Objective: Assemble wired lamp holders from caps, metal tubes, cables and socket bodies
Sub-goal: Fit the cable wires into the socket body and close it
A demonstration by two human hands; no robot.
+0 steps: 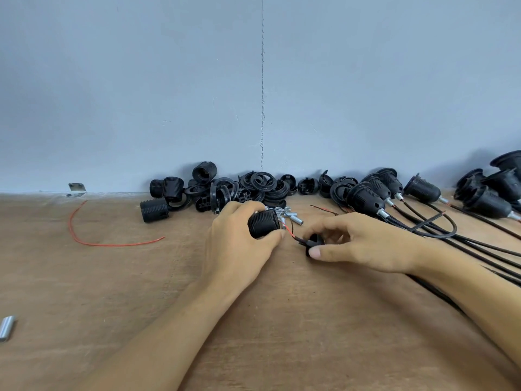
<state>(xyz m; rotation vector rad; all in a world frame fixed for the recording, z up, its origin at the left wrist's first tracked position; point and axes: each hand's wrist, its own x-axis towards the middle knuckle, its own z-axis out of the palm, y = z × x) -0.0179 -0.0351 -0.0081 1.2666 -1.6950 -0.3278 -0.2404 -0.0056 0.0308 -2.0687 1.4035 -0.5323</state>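
My left hand (239, 238) grips a black ribbed socket body (263, 222) just above the wooden table. A red wire and a dark wire (290, 231) run from it to a small black cap (313, 244), which my right hand (363, 244) pinches between thumb and fingers. The cap is mostly hidden by those fingers. Short metal tubes (293, 215) lie on the table just behind the socket body.
A heap of black socket bodies, rings and caps (239, 190) lies against the grey wall. Finished holders with black cables (394, 198) spread to the right. A loose red wire (84, 235) lies at left, a metal tube (7, 327) at the left edge.
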